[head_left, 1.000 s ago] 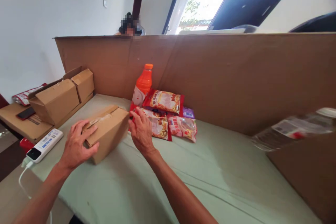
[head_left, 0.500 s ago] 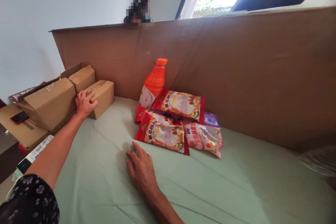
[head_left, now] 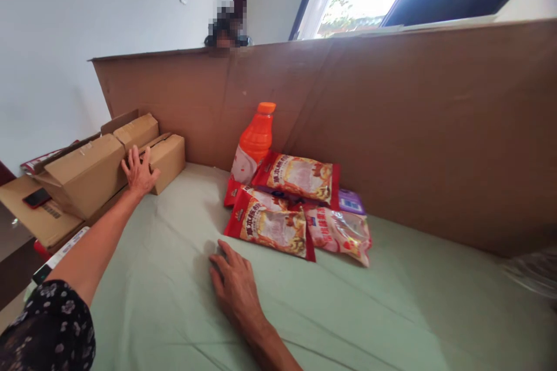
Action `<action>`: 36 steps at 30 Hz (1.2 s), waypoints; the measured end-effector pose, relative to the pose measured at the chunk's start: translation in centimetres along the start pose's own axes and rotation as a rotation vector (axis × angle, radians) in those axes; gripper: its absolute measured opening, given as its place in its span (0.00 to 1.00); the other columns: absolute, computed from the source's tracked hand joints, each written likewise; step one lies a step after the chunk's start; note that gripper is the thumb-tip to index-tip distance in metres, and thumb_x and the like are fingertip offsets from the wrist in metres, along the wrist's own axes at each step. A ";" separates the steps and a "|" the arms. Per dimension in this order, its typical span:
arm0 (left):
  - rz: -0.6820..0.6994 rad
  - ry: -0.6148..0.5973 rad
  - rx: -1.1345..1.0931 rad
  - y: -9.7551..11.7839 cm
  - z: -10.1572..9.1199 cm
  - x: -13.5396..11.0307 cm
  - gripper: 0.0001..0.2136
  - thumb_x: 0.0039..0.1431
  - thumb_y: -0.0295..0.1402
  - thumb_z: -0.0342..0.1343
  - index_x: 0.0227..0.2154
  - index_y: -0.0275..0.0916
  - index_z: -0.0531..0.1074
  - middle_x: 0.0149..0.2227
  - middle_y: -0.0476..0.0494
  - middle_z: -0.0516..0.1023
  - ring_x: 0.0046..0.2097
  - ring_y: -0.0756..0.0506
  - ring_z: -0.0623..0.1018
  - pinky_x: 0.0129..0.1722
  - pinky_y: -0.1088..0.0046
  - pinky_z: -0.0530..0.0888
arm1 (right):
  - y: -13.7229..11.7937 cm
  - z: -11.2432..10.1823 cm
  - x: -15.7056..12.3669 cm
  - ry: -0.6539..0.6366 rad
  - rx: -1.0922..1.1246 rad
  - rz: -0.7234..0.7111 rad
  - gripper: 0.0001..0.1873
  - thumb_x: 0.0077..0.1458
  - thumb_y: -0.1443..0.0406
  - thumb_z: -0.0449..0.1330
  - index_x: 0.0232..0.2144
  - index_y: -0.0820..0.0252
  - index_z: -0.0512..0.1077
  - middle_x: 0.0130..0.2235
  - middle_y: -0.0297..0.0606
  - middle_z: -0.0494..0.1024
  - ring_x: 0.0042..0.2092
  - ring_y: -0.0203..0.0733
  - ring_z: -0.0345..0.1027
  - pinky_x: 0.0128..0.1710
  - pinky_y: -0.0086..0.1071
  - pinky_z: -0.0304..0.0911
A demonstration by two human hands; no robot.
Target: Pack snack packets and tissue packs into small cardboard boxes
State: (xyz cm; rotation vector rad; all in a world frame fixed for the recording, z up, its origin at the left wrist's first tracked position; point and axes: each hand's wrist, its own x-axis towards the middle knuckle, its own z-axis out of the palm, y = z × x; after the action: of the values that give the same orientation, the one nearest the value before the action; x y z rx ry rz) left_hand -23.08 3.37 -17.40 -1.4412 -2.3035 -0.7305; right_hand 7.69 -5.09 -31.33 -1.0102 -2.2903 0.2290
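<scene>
My left hand [head_left: 140, 174] reaches to the left side with its fingers spread, touching the end of a small cardboard box [head_left: 169, 163]. That box lies against other cardboard boxes [head_left: 89, 177]. My right hand [head_left: 238, 284] rests on the pale green cloth [head_left: 174, 278], fingers apart and slightly bent, holding nothing. Just beyond it lies a red-and-yellow snack packet [head_left: 274, 229]. A second such packet [head_left: 300, 179] sits on the pile behind, beside a pink pouch [head_left: 337, 232] and a purple packet [head_left: 351, 202]. An orange-capped bottle [head_left: 256, 136] leans behind them.
A tall cardboard panel [head_left: 413, 139] stands along the back. Behind it shows a person's blurred head [head_left: 227, 26]. A phone [head_left: 36, 197] lies on a box flap at the left. Clear plastic [head_left: 531, 269] is at the right edge.
My left hand's fingers have spread and lifted a little, and the small box seems nudged slightly left. The view has tilted slightly. My right hand stays put.
</scene>
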 end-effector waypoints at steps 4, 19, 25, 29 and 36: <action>-0.036 0.017 0.014 1.4 0.7 -6.4 0.37 0.62 0.40 0.52 0.70 0.27 0.48 0.73 0.21 0.39 0.73 0.30 0.44 0.68 0.46 0.46 | 0.1 0.1 0.1 0.008 0.034 -0.012 0.14 0.58 0.72 0.54 0.42 0.60 0.78 0.58 0.55 0.74 0.54 0.56 0.71 0.50 0.49 0.68; 0.619 -0.398 -0.182 9.4 1.3 -21.6 0.26 0.64 0.43 0.42 0.55 0.32 0.73 0.62 0.22 0.69 0.65 0.27 0.66 0.62 0.40 0.61 | -0.2 -9.6 -0.1 0.008 0.003 0.178 0.15 0.57 0.63 0.64 0.48 0.49 0.77 0.65 0.37 0.68 0.62 0.42 0.64 0.60 0.39 0.59; 0.886 -0.509 -0.166 11.7 -0.5 -28.4 0.28 0.63 0.48 0.50 0.62 0.41 0.69 0.67 0.30 0.64 0.68 0.29 0.63 0.65 0.39 0.57 | 7.8 -23.3 -9.6 0.293 -0.317 0.385 0.12 0.55 0.69 0.60 0.42 0.56 0.77 0.61 0.47 0.72 0.61 0.49 0.65 0.59 0.49 0.60; 0.989 -0.717 -0.273 14.3 -3.3 -31.9 0.30 0.61 0.49 0.55 0.65 0.49 0.64 0.70 0.36 0.58 0.70 0.30 0.58 0.67 0.39 0.54 | 14.6 -31.5 -13.2 0.419 -0.425 0.532 0.19 0.54 0.68 0.58 0.48 0.64 0.74 0.62 0.63 0.67 0.62 0.67 0.60 0.55 0.66 0.55; 0.968 -0.953 -0.347 17.5 -6.5 -33.7 0.34 0.57 0.45 0.62 0.65 0.43 0.64 0.71 0.31 0.55 0.72 0.30 0.54 0.69 0.38 0.50 | 21.6 -37.0 -12.5 0.483 -0.635 0.750 0.22 0.58 0.52 0.58 0.46 0.62 0.75 0.43 0.62 0.79 0.53 0.72 0.69 0.48 0.65 0.57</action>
State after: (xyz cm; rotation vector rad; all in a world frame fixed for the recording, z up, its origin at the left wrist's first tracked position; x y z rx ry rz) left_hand 7.37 -18.88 -25.34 -3.1880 -1.5255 -0.1094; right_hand 49.55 -2.31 -16.18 -1.9711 -1.4719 -0.4349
